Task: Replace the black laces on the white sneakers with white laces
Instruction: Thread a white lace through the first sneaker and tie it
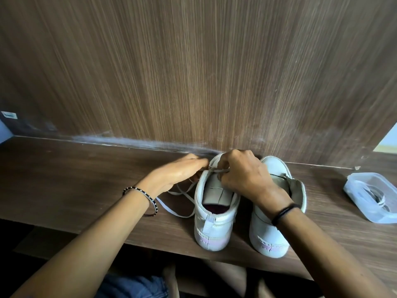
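Two white sneakers stand side by side on the wooden shelf, heels toward me: the left sneaker [214, 220] and the right sneaker [272, 233]. A white lace [182, 195] runs across the front of the left sneaker and trails in loops on the shelf to its left. My left hand [182, 171] reaches to the sneaker's left edge, its fingertips at the lace. My right hand [245, 175] is curled over the toe part and pinches the lace there. The right sneaker shows no lace; my right forearm hides part of it.
A clear plastic container [373, 196] with laces inside sits on the shelf [75, 179] at the right. A wood-grain wall panel [193, 72] rises directly behind the sneakers. The shelf's front edge runs below the heels.
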The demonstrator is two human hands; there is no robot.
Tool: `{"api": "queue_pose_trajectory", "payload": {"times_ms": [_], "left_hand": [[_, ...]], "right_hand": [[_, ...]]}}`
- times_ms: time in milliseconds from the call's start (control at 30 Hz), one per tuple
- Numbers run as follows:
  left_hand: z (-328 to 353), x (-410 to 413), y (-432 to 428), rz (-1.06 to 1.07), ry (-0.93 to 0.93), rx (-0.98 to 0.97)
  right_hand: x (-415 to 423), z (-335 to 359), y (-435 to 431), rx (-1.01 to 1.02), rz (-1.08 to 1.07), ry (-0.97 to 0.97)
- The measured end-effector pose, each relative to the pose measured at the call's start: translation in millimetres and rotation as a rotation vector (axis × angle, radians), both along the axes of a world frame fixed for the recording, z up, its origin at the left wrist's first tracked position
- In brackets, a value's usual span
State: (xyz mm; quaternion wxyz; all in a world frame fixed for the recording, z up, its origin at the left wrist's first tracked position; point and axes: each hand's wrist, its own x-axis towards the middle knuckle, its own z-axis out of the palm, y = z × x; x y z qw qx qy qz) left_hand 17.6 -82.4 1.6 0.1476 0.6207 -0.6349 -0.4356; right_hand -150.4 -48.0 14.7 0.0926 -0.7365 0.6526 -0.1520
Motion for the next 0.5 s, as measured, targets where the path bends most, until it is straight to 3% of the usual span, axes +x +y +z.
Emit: {"api": "queue_pose_trajectory", "payload": {"times_ms": [300,500], "left_hand": [[2.9,6.7,1.8,-0.104,0.109,-0.112],[3.2,3.9,0.0,-0.111,0.082,-0.258]], "right_hand": [[4.5,-4.4,-4.3,-0.003,0.009,-0.012],[4.3,-4.0,-8.0,0.057,0.028,-0.03]]}}
